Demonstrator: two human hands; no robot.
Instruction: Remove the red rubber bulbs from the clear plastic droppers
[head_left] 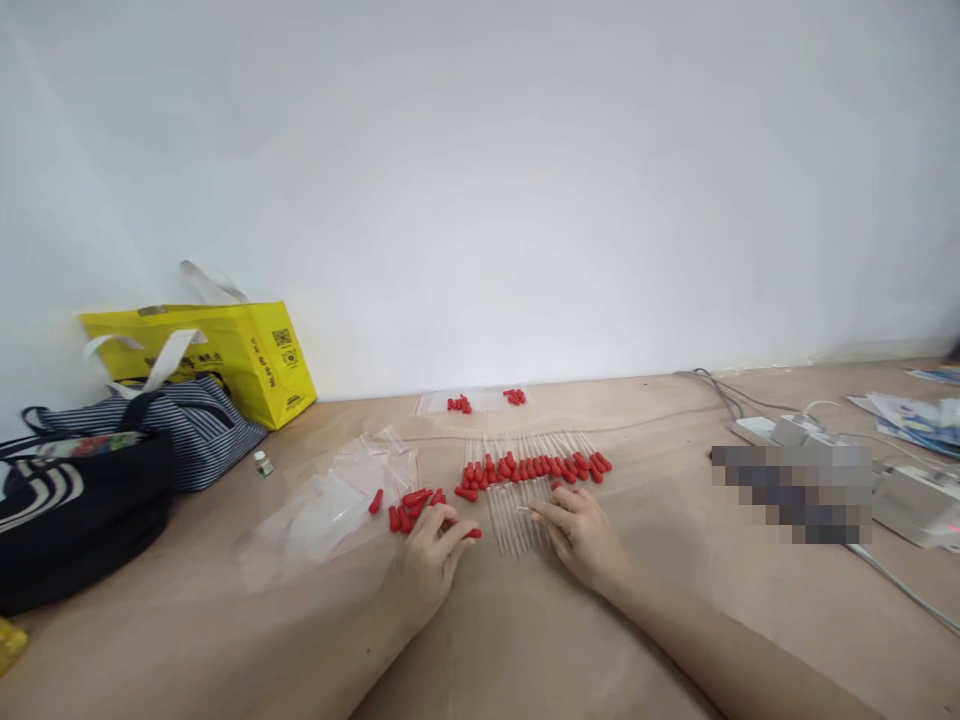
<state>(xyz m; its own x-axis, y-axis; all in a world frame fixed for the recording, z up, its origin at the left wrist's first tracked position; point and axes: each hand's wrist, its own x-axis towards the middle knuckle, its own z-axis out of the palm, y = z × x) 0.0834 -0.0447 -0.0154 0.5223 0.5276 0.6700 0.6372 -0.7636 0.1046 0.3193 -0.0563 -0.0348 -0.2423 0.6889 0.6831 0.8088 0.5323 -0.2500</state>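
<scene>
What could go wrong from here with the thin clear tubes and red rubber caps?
The right hand rests on the row of thin clear tubes; a sideways sweep might roll them out of line or crack one. The loose red rubber caps by the left hand lie unconfined on the tan tabletop and could scatter.
</scene>
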